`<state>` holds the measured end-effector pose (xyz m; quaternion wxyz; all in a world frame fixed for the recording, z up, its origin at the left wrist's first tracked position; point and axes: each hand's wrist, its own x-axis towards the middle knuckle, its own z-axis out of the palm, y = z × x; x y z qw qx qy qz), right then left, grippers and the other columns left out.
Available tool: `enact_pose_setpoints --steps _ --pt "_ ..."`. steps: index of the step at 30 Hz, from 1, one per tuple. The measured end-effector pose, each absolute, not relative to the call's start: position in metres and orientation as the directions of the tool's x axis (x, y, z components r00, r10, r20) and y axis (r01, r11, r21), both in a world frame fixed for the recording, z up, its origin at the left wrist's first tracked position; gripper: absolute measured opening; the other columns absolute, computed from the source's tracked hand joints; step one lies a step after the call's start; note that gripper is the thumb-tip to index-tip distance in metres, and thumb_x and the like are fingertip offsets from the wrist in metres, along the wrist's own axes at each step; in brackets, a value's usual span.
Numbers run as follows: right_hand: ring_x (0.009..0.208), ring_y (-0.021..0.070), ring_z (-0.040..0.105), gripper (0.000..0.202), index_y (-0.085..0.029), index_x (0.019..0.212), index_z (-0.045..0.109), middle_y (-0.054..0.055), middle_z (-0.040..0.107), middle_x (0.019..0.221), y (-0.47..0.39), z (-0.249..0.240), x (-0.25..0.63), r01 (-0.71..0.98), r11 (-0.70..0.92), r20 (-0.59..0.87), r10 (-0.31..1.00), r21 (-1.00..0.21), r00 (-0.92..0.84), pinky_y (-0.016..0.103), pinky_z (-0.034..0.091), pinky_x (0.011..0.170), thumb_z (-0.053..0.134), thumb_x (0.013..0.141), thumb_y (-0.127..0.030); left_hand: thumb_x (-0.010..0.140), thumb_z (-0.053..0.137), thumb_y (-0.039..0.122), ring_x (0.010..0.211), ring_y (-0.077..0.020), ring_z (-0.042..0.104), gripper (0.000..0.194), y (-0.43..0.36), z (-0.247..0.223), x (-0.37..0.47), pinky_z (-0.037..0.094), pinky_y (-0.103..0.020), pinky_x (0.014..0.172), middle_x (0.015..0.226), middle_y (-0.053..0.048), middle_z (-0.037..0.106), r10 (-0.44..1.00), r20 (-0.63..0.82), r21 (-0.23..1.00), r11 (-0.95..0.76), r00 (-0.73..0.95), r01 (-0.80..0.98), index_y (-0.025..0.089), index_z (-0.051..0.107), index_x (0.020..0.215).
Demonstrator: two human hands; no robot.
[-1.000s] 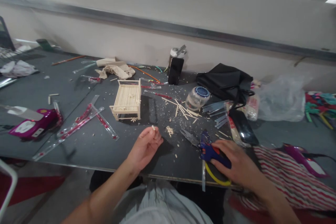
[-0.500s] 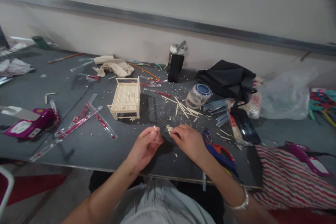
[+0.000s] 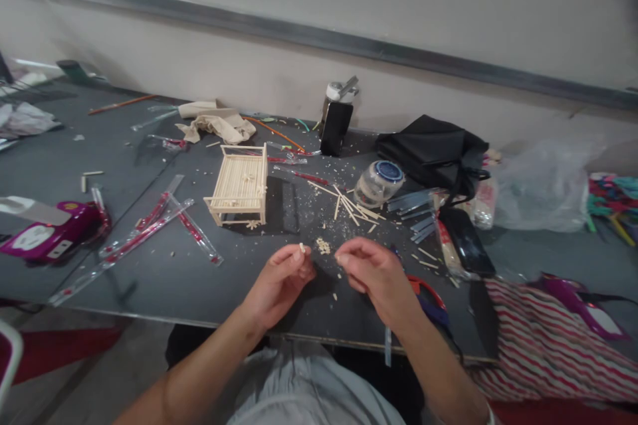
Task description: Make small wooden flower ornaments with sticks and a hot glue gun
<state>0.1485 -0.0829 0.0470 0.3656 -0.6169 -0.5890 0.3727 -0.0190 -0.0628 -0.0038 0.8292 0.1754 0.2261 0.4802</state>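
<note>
My left hand (image 3: pixel 284 282) is closed, pinching a short piece of pale wooden stick (image 3: pixel 302 248) that pokes up between thumb and fingertips. Thumb and forefinger of my right hand (image 3: pixel 371 269) are pressed together; what they hold, if anything, is too small to make out. Between the two hands lies a little heap of pale wooden bits (image 3: pixel 323 246). Beyond my left hand stands a miniature bed-like frame (image 3: pixel 239 182) built of thin sticks, with small pieces lying on its slats. Loose thin sticks (image 3: pixel 351 206) are scattered farther back.
A clear jar with a blue lid (image 3: pixel 379 182), a propped phone (image 3: pixel 336 128) and a black bag (image 3: pixel 433 153) stand behind. Red-handled scissors (image 3: pixel 429 295) lie partly under my right forearm. Plastic-wrapped red strips (image 3: pixel 144 232) and a purple glue gun (image 3: pixel 52 232) are at left.
My right hand has drawn back from the heap of bits, to the right, and its fingertips are pressed together. My left hand has shifted slightly right, still pinching the stick piece.
</note>
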Motion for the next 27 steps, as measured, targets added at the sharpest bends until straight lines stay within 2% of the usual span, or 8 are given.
enact_pose_setpoints --steps 3,6,8,10,12,14,22,27 --pt "0.047 0.0069 0.036 0.016 -0.018 0.079 0.064 -0.005 0.05 0.06 -0.095 0.056 0.141 -0.013 -0.145 -0.145 0.98 -0.989 0.135 0.021 0.028 0.042 0.064 0.079 -0.034 0.075 0.079 0.03 0.06 -0.0086 0.044 0.018 -0.069 -0.001 -0.014 0.037 -0.024 0.065 0.059 0.003 0.05 0.864 -0.214 0.472 0.5 0.457 -0.726 0.015 0.071 0.081" --pt "0.05 0.0075 0.038 0.014 -0.018 0.078 0.068 -0.004 0.051 0.058 -0.102 0.057 0.135 -0.15 -0.146 -0.168 0.974 -0.978 0.15 0.021 0.029 0.045 0.069 0.076 -0.032 0.077 0.078 0.03 0.061 -0.0089 0.045 0.017 -0.076 0.002 -0.008 0.038 -0.024 0.066 0.06 0.003 0.052 0.853 -0.203 0.458 0.517 0.481 -0.723 0.015 0.071 0.08" --pt "0.051 0.0086 0.041 0.015 -0.019 0.081 0.069 -0.003 0.055 0.06 -0.101 0.056 0.136 -0.07 -0.135 -0.145 0.976 -0.988 0.164 0.021 0.032 0.045 0.066 0.079 -0.033 0.077 0.077 0.03 0.062 -0.0089 0.046 0.017 -0.078 0.003 -0.006 0.038 -0.024 0.067 0.06 0.002 0.053 0.846 -0.201 0.46 0.527 0.494 -0.715 0.015 0.071 0.08" --pt "0.054 0.0102 0.048 0.016 -0.019 0.083 0.069 -0.001 0.061 0.065 -0.098 0.053 0.141 0.235 -0.102 -0.066 0.985 -0.967 0.158 0.022 0.038 0.049 0.06 0.083 -0.033 0.077 0.078 0.029 0.062 -0.0087 0.045 0.017 -0.077 0.003 -0.008 0.038 -0.023 0.067 0.06 0.002 0.052 0.85 -0.202 0.471 0.519 0.486 -0.713 0.014 0.072 0.081" --pt "0.059 0.0122 0.054 0.014 -0.019 0.081 0.069 0.0 0.064 0.07 -0.092 0.048 0.149 0.579 -0.037 0.018 0.996 -0.814 0.089 0.024 0.043 0.057 0.058 0.084 -0.027 0.076 0.078 0.028 0.061 -0.0083 0.044 0.015 -0.073 0.002 -0.012 0.038 -0.023 0.065 0.06 0.003 0.051 0.869 -0.199 0.494 0.489 0.454 -0.719 0.014 0.072 0.08" --pt "0.063 0.0139 0.057 0.012 -0.02 0.077 0.069 0.0 0.065 0.071 -0.085 0.041 0.155 0.756 0.017 0.039 0.999 -0.655 0.012 0.026 0.044 0.062 0.058 0.082 -0.02 0.077 0.077 0.026 0.059 -0.008 0.043 0.013 -0.069 0.0 -0.016 0.037 -0.023 0.063 0.06 0.004 0.05 0.885 -0.195 0.515 0.459 0.423 -0.724 0.014 0.071 0.079" --pt "0.088 0.0188 0.06 0.016 -0.024 0.093 0.071 0.004 0.067 0.09 -0.059 0.025 0.153 0.883 0.233 0.036 0.97 -0.407 -0.24 0.028 0.043 0.076 0.057 0.089 -0.016 0.078 0.076 0.025 0.06 -0.0078 0.043 0.015 -0.062 -0.008 -0.019 0.038 -0.023 0.063 0.061 0.003 0.05 0.886 -0.183 0.516 0.455 0.426 -0.725 0.013 0.068 0.076" --pt "0.088 0.0218 0.057 0.018 -0.022 0.083 0.07 0.007 0.065 0.087 -0.05 0.024 0.149 0.893 0.344 0.01 0.934 -0.29 -0.357 0.028 0.041 0.07 0.056 0.09 -0.015 0.08 0.074 0.024 0.059 -0.0074 0.042 0.015 -0.062 -0.009 -0.019 0.037 -0.023 0.063 0.061 0.004 0.05 0.884 -0.181 0.485 0.461 0.431 -0.743 0.013 0.066 0.074"
